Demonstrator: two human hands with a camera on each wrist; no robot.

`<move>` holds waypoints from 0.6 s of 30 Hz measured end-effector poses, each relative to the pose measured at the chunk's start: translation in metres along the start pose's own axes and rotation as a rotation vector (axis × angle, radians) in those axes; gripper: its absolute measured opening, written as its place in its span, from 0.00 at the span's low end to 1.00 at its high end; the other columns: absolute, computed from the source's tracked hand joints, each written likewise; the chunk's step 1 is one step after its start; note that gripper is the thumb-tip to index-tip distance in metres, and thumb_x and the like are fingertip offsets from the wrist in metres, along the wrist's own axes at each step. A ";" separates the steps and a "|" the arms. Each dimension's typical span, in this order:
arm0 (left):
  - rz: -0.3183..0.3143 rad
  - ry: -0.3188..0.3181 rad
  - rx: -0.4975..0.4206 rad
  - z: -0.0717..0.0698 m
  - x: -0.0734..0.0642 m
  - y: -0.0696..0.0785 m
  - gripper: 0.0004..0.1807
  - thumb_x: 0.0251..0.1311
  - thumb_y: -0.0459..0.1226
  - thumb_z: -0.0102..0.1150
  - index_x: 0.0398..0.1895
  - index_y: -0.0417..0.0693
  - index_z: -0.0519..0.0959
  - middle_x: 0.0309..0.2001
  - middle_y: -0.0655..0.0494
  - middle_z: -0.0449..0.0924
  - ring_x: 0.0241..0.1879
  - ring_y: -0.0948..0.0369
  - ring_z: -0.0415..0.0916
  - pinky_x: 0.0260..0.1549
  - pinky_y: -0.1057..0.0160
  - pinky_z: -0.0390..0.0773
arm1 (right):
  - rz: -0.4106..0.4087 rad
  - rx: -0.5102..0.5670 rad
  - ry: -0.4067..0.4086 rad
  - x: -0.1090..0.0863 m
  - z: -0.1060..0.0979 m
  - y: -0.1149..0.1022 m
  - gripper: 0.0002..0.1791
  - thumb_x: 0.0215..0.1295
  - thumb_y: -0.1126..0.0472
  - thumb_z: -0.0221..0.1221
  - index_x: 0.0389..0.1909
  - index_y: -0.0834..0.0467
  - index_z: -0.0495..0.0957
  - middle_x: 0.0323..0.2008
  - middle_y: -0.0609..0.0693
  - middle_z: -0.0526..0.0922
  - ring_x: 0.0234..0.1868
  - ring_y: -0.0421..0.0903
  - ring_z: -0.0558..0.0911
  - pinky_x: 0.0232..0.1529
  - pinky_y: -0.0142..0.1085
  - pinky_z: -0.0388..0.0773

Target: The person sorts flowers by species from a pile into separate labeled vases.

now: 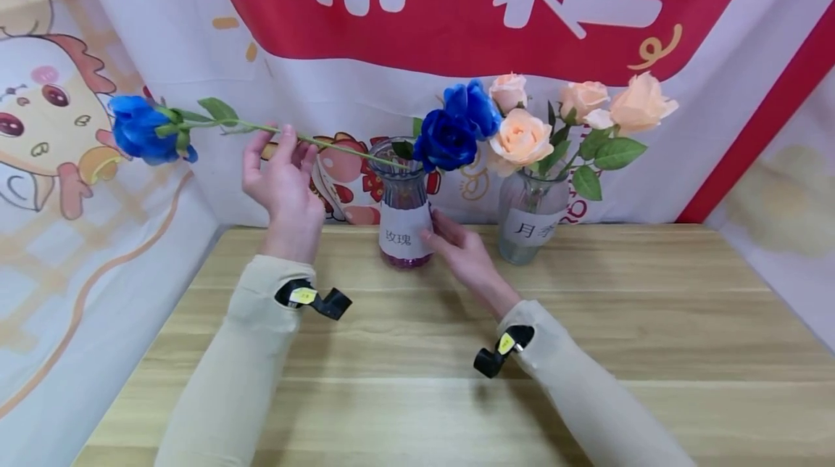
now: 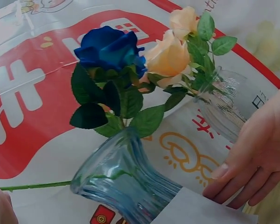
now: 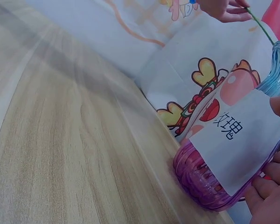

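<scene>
Between its fingertips my left hand (image 1: 283, 180) pinches the thin green stem of a blue artificial rose (image 1: 146, 130). The bloom points left and the stem's far end reaches the mouth of a ribbed glass vase (image 1: 404, 191). That vase is bluish above and purple at its base, with a white paper label (image 3: 238, 140) round it. My right hand (image 1: 466, 257) holds the vase from its right side, thumb on the label's edge and fingers behind. Blue roses (image 2: 107, 49) with dark green leaves stand in this vase.
Just to the right stands a second labelled glass vase (image 1: 518, 249) with several peach roses (image 1: 522, 137). Both vases are near the back edge of the wooden table (image 1: 391, 380). A printed red and white cloth (image 1: 365, 32) hangs close behind.
</scene>
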State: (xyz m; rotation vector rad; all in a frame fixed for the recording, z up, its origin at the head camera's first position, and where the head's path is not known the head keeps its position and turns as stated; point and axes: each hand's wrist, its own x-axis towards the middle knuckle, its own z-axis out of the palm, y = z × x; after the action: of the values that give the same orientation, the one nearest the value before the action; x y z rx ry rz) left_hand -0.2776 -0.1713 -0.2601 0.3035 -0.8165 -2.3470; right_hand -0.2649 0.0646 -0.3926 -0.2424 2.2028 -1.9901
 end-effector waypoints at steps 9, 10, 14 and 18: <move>0.096 -0.066 0.089 0.015 -0.010 -0.026 0.15 0.61 0.29 0.75 0.51 0.42 0.87 0.37 0.49 0.87 0.29 0.58 0.85 0.38 0.63 0.90 | 0.014 0.061 0.002 0.000 -0.001 -0.001 0.40 0.78 0.49 0.61 0.84 0.53 0.58 0.83 0.49 0.62 0.84 0.47 0.62 0.86 0.46 0.56; 0.085 -0.073 0.109 0.017 -0.011 -0.029 0.15 0.60 0.30 0.76 0.50 0.44 0.88 0.37 0.50 0.87 0.29 0.59 0.85 0.38 0.62 0.90 | 0.015 0.065 0.004 0.000 -0.002 -0.001 0.39 0.78 0.49 0.60 0.84 0.53 0.58 0.84 0.48 0.62 0.84 0.46 0.61 0.86 0.46 0.56; 0.032 -0.111 0.196 0.018 -0.017 -0.044 0.13 0.60 0.33 0.77 0.49 0.48 0.90 0.40 0.52 0.88 0.31 0.60 0.84 0.41 0.63 0.90 | 0.011 0.072 0.002 0.000 -0.002 -0.001 0.39 0.78 0.50 0.60 0.84 0.53 0.58 0.84 0.48 0.62 0.85 0.47 0.60 0.86 0.47 0.54; 0.073 -0.128 0.260 0.014 -0.019 -0.060 0.11 0.64 0.35 0.74 0.49 0.47 0.90 0.42 0.55 0.90 0.35 0.62 0.84 0.46 0.60 0.88 | 0.012 0.081 -0.006 0.001 -0.001 -0.002 0.39 0.78 0.50 0.60 0.84 0.54 0.58 0.84 0.49 0.61 0.85 0.47 0.59 0.86 0.48 0.54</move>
State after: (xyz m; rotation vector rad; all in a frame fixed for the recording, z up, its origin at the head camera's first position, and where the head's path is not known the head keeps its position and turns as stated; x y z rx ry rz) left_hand -0.2978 -0.1157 -0.2863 0.2288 -1.1783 -2.2110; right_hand -0.2665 0.0652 -0.3910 -0.2230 2.1094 -2.0642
